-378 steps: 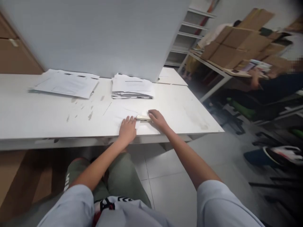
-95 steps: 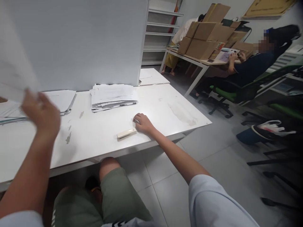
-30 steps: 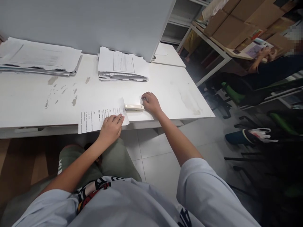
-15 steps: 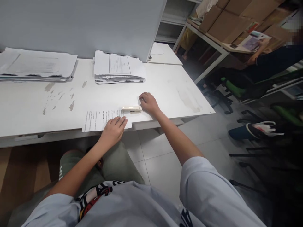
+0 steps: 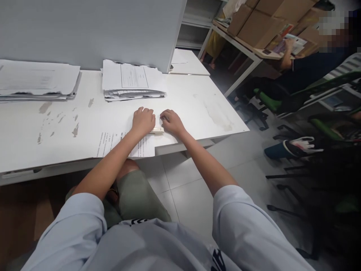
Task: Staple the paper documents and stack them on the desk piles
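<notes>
A cream stapler (image 5: 158,131) lies near the front edge of the white table (image 5: 197,109), over the right end of a printed sheet (image 5: 113,145). My left hand (image 5: 143,120) rests curled on top of the stapler and covers most of it. My right hand (image 5: 170,122) sits with curled fingers at the stapler's right end, touching the table beside it. The sheet's lower edge hangs slightly over the table front, and my left forearm crosses it.
Two paper stacks lie at the back: one in the middle (image 5: 131,79), one at the left (image 5: 36,77), against a grey divider panel (image 5: 93,30). To the right sit a person (image 5: 310,64) on a green chair (image 5: 270,101) and a table with cardboard boxes (image 5: 270,15).
My left hand has left the sheet's lower corner and moved up onto the stapler. The right hand has stayed at the stapler's end. Earlier, the left hand brought this sheet over from the left.
</notes>
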Demonstrator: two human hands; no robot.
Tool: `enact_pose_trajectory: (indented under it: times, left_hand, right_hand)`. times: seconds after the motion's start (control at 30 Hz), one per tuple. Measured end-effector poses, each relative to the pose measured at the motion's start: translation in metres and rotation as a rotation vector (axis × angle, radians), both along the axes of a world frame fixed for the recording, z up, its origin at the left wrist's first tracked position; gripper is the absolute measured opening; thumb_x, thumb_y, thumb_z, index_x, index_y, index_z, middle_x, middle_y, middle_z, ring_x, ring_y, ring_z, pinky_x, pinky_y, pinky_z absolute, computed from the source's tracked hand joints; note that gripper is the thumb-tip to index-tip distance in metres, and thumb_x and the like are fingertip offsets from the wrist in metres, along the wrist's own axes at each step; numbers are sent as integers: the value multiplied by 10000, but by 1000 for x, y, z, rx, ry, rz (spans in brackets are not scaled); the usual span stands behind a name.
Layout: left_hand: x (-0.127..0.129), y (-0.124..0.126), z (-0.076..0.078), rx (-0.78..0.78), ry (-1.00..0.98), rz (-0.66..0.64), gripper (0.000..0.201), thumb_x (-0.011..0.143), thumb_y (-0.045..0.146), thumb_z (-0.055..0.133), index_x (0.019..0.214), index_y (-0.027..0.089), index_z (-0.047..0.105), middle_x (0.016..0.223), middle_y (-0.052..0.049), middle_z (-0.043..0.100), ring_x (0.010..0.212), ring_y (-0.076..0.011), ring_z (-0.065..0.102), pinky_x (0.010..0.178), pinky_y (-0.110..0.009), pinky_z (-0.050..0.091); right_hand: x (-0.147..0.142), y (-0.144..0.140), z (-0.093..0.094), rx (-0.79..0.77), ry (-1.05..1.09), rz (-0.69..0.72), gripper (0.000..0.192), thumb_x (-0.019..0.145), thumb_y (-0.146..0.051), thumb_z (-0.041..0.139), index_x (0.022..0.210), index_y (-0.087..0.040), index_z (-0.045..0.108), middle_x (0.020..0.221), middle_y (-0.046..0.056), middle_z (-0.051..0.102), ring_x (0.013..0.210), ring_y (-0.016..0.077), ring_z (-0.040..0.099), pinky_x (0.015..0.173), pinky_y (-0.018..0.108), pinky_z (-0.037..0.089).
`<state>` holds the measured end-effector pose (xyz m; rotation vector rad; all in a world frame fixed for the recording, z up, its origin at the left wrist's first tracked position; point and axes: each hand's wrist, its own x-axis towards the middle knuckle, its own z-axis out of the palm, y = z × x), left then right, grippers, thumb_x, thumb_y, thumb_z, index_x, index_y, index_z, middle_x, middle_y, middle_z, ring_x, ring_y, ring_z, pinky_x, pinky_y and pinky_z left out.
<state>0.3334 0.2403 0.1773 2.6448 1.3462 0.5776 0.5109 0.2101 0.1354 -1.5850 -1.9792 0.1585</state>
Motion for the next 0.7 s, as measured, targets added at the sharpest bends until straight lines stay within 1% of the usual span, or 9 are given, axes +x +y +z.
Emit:
enact_pose_trajectory:
  times: [0.13, 0.23, 0.3, 0.33, 0.43, 0.5, 0.57, 0.63, 0.7]
  left_hand:
    - [-2, 9, -26, -83, -86, -7, 380, 912, 132, 369, 1140, 116, 673, 1155, -163, 670, 1205, -315, 510, 1009, -463, 401]
    - [-1, 7, -33, -90, -176, 8, 385, 878, 88, 383, 1122, 145, 677, 1150, -136, 673, 1208, -300, 510, 1033, -446, 402]
    - [2, 6, -29, -102, -220, 43, 373, 867, 76, 391, 1090, 152, 681, 1114, -129, 682, 1190, -297, 526, 1028, -439, 418]
    - [2, 6, -23, -98, -248, 62, 368, 869, 74, 390, 1083, 153, 679, 1103, -127, 684, 1179, -293, 538, 1026, -435, 426]
    - [-7, -3, 3, 14, -372, 82, 394, 890, 72, 348, 1123, 157, 655, 1160, -112, 672, 1182, -260, 552, 1059, -415, 422]
    - [-27, -19, 18, 94, -410, 41, 439, 903, 87, 322, 1228, 158, 609, 1254, -98, 641, 1233, -233, 534, 1098, -395, 400]
    - [-60, -41, 21, 85, -318, -41, 483, 924, 158, 342, 1378, 149, 506, 1371, -101, 581, 1305, -230, 497, 1126, -393, 382]
    - [-100, -68, 10, 33, -99, -142, 598, 929, 298, 419, 1503, 142, 360, 1501, -116, 470, 1409, -275, 400, 1153, -438, 354]
    - [-144, -90, -10, 11, 132, -188, 688, 883, 329, 477, 1532, 153, 330, 1553, -115, 404, 1456, -314, 331, 1171, -478, 325]
  right_hand:
    - [5, 0, -3, -4, -13, 15, 245, 774, -117, 435, 923, -173, 621, 1029, 102, 626, 978, 264, 540, 906, 393, 414]
    - [8, 3, -6, 18, -2, 25, 242, 782, -126, 432, 933, -182, 613, 1041, 99, 617, 989, 269, 530, 912, 402, 408]
    - [8, 3, -7, 25, 19, 28, 236, 774, -134, 438, 924, -186, 613, 1035, 99, 621, 982, 274, 529, 907, 407, 412]
    - [7, 3, -7, 24, 27, 28, 235, 768, -135, 442, 917, -186, 615, 1029, 101, 625, 978, 276, 531, 905, 410, 415]
    - [3, 1, -6, 19, 33, 27, 247, 747, -124, 447, 907, -182, 625, 1021, 108, 641, 984, 277, 542, 910, 410, 423]
    - [0, -1, -5, 27, 33, 23, 265, 741, -115, 445, 916, -180, 633, 1032, 110, 653, 993, 273, 551, 916, 404, 429]
    - [-2, -2, -5, 36, 37, 18, 275, 743, -112, 444, 924, -180, 639, 1047, 110, 661, 999, 269, 558, 917, 396, 436]
    - [-3, -2, -6, 38, 43, 12, 277, 745, -112, 443, 925, -178, 643, 1050, 111, 667, 999, 266, 563, 917, 392, 441]
    - [-4, -2, -8, 37, 47, 12, 277, 743, -109, 443, 920, -175, 645, 1043, 111, 670, 996, 264, 566, 915, 388, 445]
